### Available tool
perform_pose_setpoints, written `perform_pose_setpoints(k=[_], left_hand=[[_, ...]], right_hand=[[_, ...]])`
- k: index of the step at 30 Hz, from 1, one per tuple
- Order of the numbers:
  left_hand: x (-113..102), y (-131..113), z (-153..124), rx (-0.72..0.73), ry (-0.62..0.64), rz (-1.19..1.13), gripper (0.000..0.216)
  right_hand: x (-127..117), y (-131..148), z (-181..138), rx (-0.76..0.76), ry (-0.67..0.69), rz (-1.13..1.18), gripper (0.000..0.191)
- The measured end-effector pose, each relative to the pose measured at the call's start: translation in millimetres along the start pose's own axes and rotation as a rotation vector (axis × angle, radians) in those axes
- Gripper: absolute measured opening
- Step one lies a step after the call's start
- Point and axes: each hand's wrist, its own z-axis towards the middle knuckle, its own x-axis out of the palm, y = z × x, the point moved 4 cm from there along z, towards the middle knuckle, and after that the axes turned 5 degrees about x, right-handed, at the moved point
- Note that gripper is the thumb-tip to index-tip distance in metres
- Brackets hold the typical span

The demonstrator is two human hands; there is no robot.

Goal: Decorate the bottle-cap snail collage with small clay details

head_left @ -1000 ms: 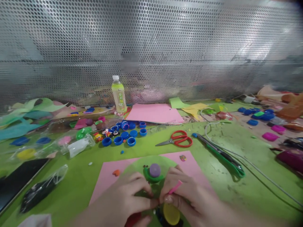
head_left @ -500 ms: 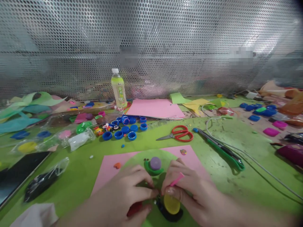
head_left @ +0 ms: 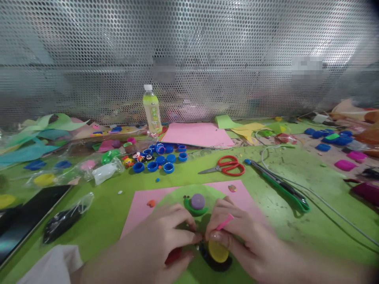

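My right hand (head_left: 239, 232) is closed around a thin pink stick-like tool (head_left: 225, 222), its lower end hidden by the fingers. Right under that hand lies a black clay snail (head_left: 217, 265) with a yellow round shell (head_left: 218, 251). My left hand (head_left: 168, 236) is bent over the paper, thumb and fingers apart, the index fingertip at the black snail's head. A red piece (head_left: 173, 256) shows partly beneath its palm. Just beyond the hands, a green clay snail (head_left: 195, 209) with a purple shell (head_left: 198, 201) lies on a light green shape (head_left: 171, 195) on pink paper (head_left: 139, 201).
Red-handled scissors (head_left: 231, 165) and a green cutter knife (head_left: 284, 191) lie beyond the paper. Several blue caps (head_left: 152, 166) and a bottle (head_left: 152, 112) stand farther back. A phone (head_left: 32, 213) and a bagged black lump (head_left: 66, 221) lie left; a cable (head_left: 319, 193) runs right.
The whole view has shifted slightly, so things appear a little farther right. Both hands keep nearly the same pose over the black snail, and the pink tool stays in the right hand.
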Motion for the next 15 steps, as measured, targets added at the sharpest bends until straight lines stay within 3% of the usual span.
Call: perform_pose_setpoints(k=[15], left_hand=[[-1.1,-1.0,-0.9,-0.006,0.028,-0.018,0.035]], right_hand=[[-0.6,-0.9,0.7,0.032,-0.035,0.009,0.017]])
